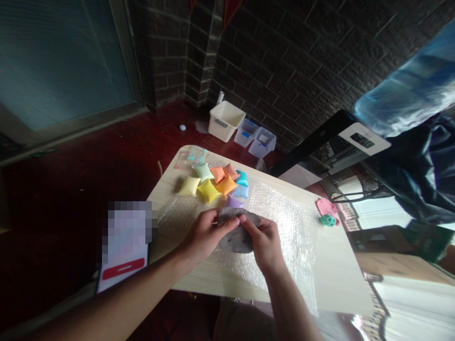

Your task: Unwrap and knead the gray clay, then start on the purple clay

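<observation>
A flattened grey disc of what looks like modelling clay is held up between both hands over the table. My left hand grips its left edge, thumb pressed on the near face. On the opposite side my right hand pinches it, its thumb close to the left one near the upper middle. The fingers behind the disc are hidden. Just beyond lie several small pillow-shaped packets: a purple one nearest the disc, a yellow one, an orange one and a light blue one.
Bubble wrap covers much of the wooden table. Pink and green lumps sit at its right edge. A blurred-out screen stands at the left. Beyond the table, a white basket and clear bins rest on the floor.
</observation>
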`<state>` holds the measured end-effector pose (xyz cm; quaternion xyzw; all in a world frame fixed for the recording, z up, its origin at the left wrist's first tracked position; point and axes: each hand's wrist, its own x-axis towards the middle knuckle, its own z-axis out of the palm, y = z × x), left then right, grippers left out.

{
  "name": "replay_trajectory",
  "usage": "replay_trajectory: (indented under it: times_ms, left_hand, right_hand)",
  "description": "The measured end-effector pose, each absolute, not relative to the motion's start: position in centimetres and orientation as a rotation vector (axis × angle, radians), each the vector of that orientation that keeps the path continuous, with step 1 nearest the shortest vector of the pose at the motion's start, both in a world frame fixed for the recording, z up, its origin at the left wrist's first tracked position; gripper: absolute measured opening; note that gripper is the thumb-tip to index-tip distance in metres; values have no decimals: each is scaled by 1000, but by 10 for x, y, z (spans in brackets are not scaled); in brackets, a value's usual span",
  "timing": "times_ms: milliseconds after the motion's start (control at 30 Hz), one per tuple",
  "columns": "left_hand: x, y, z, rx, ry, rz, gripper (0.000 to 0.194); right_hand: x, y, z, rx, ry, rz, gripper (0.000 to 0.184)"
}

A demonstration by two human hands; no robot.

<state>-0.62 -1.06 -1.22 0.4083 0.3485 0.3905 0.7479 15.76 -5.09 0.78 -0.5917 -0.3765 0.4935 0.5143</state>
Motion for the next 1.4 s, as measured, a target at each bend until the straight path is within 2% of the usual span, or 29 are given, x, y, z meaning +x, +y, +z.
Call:
replay_trajectory:
  times_ms: [300, 567, 833, 1100, 1300, 1400]
  left_hand:
    - [-10, -6, -24, 1086, 917, 911, 33]
    - [-8, -7, -11, 962, 781, 883, 30]
    - [-13, -3, -17, 1048, 915, 893, 33]
    - [-8, -8, -10, 911, 712, 848, 39]
    - [-11, -4, -12, 1070, 813, 834, 26]
    - [-11, -4, -11, 1028, 818, 827, 26]
  right_hand:
    - [156, -51, 7, -1431, -964, 1166, 33]
    - [155, -50, 11, -1410, -942, 1146, 31]
    - [159, -50, 7, -1374, -935, 1192, 28]
    - [162, -49, 3, -1332, -832, 1137, 26]
    - [160, -47, 8, -1306, -728, 1286, 30]
    - [160, -48, 10, -1294, -704, 1327, 30]
